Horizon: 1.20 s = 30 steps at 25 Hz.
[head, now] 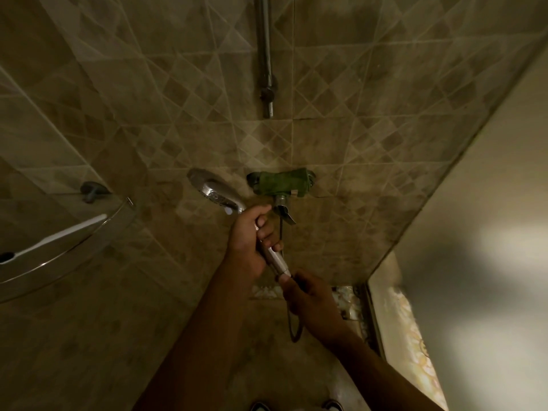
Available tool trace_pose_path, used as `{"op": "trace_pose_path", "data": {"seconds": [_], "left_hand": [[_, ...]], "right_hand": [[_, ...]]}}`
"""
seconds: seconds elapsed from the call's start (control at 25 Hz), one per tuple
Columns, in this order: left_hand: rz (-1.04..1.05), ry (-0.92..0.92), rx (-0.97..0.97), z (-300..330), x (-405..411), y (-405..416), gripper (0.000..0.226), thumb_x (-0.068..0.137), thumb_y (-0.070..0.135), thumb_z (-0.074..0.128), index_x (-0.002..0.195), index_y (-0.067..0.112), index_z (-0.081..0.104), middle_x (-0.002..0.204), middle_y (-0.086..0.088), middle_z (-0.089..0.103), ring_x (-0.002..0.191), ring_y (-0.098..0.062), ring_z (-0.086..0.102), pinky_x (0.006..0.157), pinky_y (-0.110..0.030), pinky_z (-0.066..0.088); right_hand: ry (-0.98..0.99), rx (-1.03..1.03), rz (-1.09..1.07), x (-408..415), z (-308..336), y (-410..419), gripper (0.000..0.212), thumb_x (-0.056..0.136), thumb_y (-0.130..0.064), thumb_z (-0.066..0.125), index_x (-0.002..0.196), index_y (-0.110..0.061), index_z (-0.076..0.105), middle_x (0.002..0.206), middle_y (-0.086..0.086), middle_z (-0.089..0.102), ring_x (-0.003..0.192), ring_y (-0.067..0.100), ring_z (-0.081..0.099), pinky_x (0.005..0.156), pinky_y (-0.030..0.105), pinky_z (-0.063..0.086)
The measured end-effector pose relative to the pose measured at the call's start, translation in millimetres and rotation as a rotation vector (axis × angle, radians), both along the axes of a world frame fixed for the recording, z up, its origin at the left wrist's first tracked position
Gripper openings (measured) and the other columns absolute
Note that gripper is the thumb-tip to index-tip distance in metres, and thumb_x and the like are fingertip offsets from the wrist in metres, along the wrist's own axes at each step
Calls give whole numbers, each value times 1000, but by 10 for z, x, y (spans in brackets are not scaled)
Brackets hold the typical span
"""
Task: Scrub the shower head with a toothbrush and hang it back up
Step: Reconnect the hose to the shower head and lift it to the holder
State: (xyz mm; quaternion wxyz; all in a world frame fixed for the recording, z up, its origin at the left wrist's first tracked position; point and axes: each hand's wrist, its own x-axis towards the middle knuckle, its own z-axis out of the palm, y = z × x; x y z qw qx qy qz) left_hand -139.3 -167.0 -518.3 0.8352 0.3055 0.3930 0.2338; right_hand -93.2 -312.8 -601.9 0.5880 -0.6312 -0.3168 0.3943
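Curved glass corner shelf with chrome rail (44, 269): fixed to the left wall; carries a white slender toothbrush (63, 234) lying flat, untouched, well apart from both hands.

Chrome handheld shower head with oval, nubbed spray face (212, 194): off its mount, held out from the tiled wall, face tilted down and left, likely presented for scrubbing.

Left hand (252, 232): fingers wrapped firmly round the smooth metal handle.

Green cloth-wrapped wall mixer tap (281, 183): just right of the head.

Chrome vertical riser rail (265, 54): above, no head hanging on it.

Right hand (311, 298): curled round the dark flexible hose (296, 330) at the handle's base, probably steadying it.
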Motion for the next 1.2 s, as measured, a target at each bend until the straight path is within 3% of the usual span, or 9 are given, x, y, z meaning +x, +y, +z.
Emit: {"op": "trace_pose_path", "data": {"seconds": [0.16, 0.28, 0.4, 0.52, 0.64, 0.8, 1.0, 1.08, 1.2], "left_hand": [[-65, 51, 97, 50, 48, -30, 39, 94, 29, 62, 60, 19, 45, 45, 3, 35, 38, -13, 35, 51, -29, 35], [-46, 48, 203, 26, 128, -84, 29, 94, 19, 63, 68, 15, 50, 54, -1, 40, 45, -16, 41, 53, -30, 37], [-56, 40, 262, 14, 187, -102, 18, 83, 17, 62, 75, 10, 48, 62, -5, 45, 53, -19, 45, 57, -33, 39], [-103, 26, 232, 110, 220, -72, 38, 64, 28, 64, 93, 10, 49, 71, -7, 49, 59, -21, 50, 57, -34, 42], [-69, -39, 267, 295, 326, -43, 16, 86, 14, 51, 100, 11, 58, 76, -7, 52, 64, -21, 52, 62, -36, 41], [-159, -154, 436, 658, 396, 97, 20, 98, 2, 46, 107, 9, 62, 83, -11, 61, 77, -23, 60, 73, -40, 48], [-311, -136, 741, 1049, 409, 350, 25, 101, 3, 50, 124, 8, 59, 103, -9, 72, 102, -24, 69, 90, -42, 55], [-332, -46, 898, 1241, 454, 473, 20, 99, 6, 57, 113, 18, 64, 107, -7, 73, 107, -24, 70, 92, -41, 57], [-307, 18, 1111, 1597, 503, 656, 17, 94, 5, 66, 101, 21, 65, 98, -1, 73, 94, -15, 71, 84, -32, 60]], "right_hand": [[86, 48, 76, 54, 84, 17, 11, 96, -25, 62, 95, -14, 61, 72, 4, 67, 59, 21, 61, 59, 37, 50], [10, 5, 43, 79, 113, 80, 24, 94, -25, 65, 116, -20, 58, 87, 2, 72, 74, 18, 70, 68, 28, 55], [-168, -49, -29, 141, 166, 148, 16, 93, -36, 65, 105, -26, 62, 85, -4, 69, 75, 8, 67, 68, 28, 54], [-355, -57, -26, 296, 290, 220, 22, 91, -43, 64, 102, -23, 65, 84, -8, 66, 76, 8, 64, 69, 33, 54], [-471, -31, -34, 484, 490, 328, 21, 91, -36, 67, 105, -20, 68, 90, -7, 67, 79, 6, 64, 69, 23, 52], [-554, 37, -85, 673, 856, 429, 22, 89, -30, 70, 110, -23, 68, 91, -15, 68, 82, -4, 64, 67, 9, 47], [-580, 121, -132, 840, 1222, 563, 17, 91, -30, 68, 108, -28, 65, 89, -11, 72, 79, 6, 70, 74, 32, 58], [-623, 136, -158, 924, 1391, 664, 21, 91, -29, 68, 111, -24, 65, 93, -8, 71, 82, 9, 69, 76, 38, 58], [-694, 184, -177, 1022, 1746, 815, 24, 92, -24, 68, 115, -22, 64, 95, -11, 71, 83, 4, 69, 77, 34, 58]]}}
